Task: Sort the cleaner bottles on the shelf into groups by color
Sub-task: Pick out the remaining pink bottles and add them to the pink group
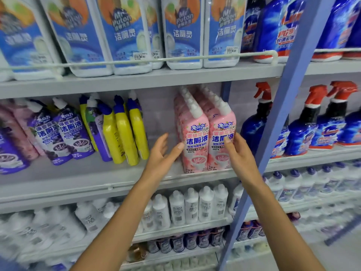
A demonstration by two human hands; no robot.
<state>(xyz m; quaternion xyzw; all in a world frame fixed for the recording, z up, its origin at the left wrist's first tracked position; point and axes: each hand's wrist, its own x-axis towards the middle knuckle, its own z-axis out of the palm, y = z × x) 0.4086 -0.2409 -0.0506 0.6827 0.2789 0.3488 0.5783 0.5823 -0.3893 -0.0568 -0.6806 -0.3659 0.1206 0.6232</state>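
Note:
Two rows of pink cleaner bottles [207, 137] with white caps stand at the right end of the middle shelf [109, 178]. My left hand [162, 151] is open, its thumb touching the left front pink bottle. My right hand [238, 151] is open with fingertips against the right front pink bottle. Yellow bottles [125, 132] with blue caps lean in the shelf's middle. Purple bottles [64, 132] lean to their left, and more pink bottles [17, 124] lie behind them at the far left.
White-and-blue bottles [125, 34] fill the upper shelf behind a rail. A blue upright post [281, 122] stands right of the pink rows. Blue spray bottles [312, 124] with red triggers fill the neighbouring bay. White bottles [191, 206] line the shelf below.

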